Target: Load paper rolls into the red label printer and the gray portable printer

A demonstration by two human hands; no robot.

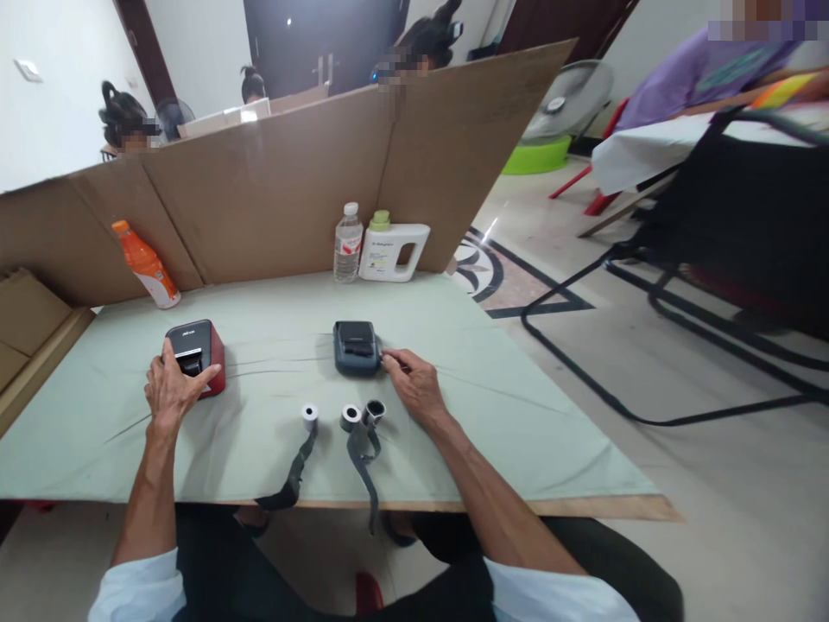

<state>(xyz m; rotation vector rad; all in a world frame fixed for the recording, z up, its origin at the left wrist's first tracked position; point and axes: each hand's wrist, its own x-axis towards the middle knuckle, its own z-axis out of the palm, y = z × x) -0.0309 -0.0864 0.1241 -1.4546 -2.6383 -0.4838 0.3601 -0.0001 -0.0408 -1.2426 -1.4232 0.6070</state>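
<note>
Overhead: green cloth (272, 302) on table, cardboard screen (272, 181) behind.

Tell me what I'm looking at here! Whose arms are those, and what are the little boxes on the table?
The camera sits on a person's head, so you see their own arms from above. Their left hand rests on a small red and black printer. Their right hand touches a dark blue printer. Three small paper rolls with dark strips hanging down lie on the green table cover. Behind stand an orange bottle, a water bottle and a white jug, against a cardboard wall.
</note>
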